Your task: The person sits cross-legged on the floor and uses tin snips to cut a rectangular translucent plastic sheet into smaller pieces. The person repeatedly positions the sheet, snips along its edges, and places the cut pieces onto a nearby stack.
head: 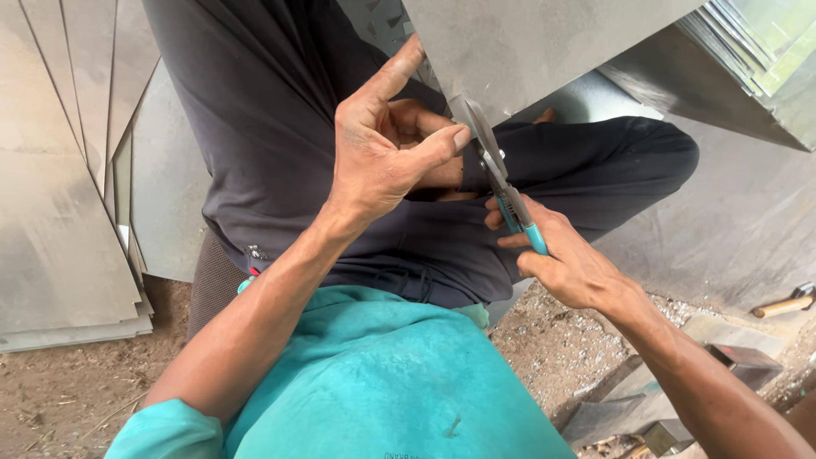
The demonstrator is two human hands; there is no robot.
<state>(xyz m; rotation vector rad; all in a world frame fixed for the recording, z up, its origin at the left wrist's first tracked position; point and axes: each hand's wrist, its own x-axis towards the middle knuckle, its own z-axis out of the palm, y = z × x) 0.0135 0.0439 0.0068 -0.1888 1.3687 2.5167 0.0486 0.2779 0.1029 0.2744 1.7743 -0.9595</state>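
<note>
The right hand [569,263] is clamped on the blue-sleeved handles of the snips [501,183]. The blades point up and away from that hand and bite the lower edge of the metal sheet [527,47]. The left hand [382,153] sits just left of the blades, thumb pressed near the sheet edge, index finger extended along it, the remaining fingers curled; it grips nothing fully.

Progress, as judged: the cut is started at the edge only. No long slit shows, so most of the sheet remains uncut.

Materials: the sheet is thin, flat, dull grey and smooth. More sheets [59,212] lean stacked far left of the left hand. A wooden-handled hammer [786,302] lies well right of the right hand on gritty soil.
</note>
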